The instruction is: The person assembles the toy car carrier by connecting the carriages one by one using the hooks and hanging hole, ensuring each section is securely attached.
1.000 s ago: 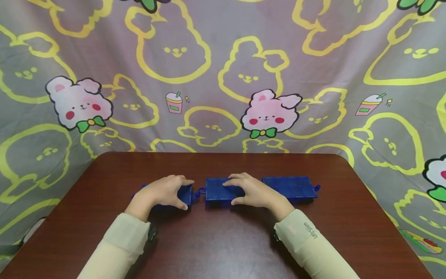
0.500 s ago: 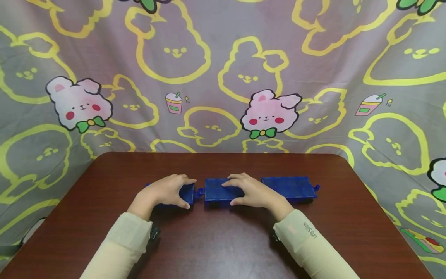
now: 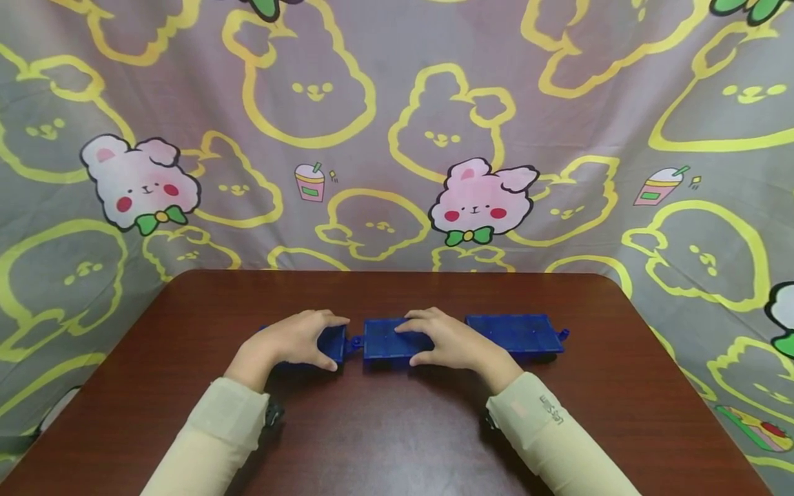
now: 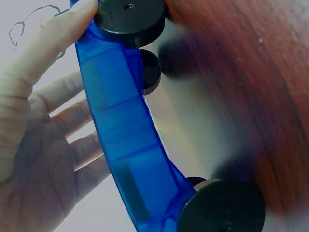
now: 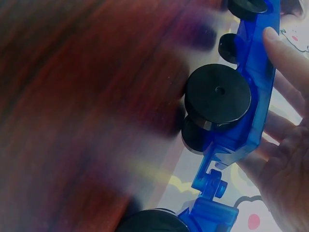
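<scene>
Three translucent blue toy train cars with black wheels stand in a row on the table. My left hand grips the left car, thumb on its near side and fingers across on the far side; the left wrist view shows its blue side and wheels. The middle car is held the same way by my right hand, which hides its right end. Between these two cars, the coupling parts meet. The right car joins the middle one through a coupling in the right wrist view.
The brown wooden table has rounded far corners. Behind it hangs a grey curtain with yellow outlines and rabbit faces. A hook sticks out from the right car's free end.
My left hand has slid the left car slightly right, bringing its coupling up to the middle car's. Over the last half second both hands hold nearly still.
</scene>
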Demonstrator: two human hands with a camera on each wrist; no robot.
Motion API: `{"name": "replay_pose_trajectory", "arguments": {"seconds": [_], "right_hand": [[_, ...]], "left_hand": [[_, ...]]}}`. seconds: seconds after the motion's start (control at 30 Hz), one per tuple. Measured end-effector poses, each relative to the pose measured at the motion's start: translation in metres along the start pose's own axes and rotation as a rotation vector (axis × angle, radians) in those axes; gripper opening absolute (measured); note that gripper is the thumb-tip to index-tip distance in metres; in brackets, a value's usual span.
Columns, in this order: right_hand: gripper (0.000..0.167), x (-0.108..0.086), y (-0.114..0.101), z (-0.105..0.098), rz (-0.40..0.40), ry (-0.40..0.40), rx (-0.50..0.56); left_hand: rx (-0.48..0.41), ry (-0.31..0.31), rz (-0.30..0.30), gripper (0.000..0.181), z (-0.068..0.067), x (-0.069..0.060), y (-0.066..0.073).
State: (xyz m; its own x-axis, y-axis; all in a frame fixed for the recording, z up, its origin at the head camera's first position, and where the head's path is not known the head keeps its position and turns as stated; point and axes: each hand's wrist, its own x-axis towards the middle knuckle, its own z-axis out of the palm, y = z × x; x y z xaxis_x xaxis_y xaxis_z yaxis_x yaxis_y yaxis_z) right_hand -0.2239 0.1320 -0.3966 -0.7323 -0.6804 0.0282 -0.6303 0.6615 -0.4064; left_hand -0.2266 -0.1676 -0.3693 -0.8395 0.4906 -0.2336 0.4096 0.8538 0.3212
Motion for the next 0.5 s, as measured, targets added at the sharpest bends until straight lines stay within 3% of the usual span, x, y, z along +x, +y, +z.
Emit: {"name": "replay_pose_trajectory", "arguments": {"seconds": [0.5], "right_hand": [[0.054, 0.0049, -0.0042, 0.0041, -0.011, -0.015, -0.013]], "left_hand": [[0.008, 0.013, -0.015, 0.087, 0.0033, -0.0063, -0.0075]]}}
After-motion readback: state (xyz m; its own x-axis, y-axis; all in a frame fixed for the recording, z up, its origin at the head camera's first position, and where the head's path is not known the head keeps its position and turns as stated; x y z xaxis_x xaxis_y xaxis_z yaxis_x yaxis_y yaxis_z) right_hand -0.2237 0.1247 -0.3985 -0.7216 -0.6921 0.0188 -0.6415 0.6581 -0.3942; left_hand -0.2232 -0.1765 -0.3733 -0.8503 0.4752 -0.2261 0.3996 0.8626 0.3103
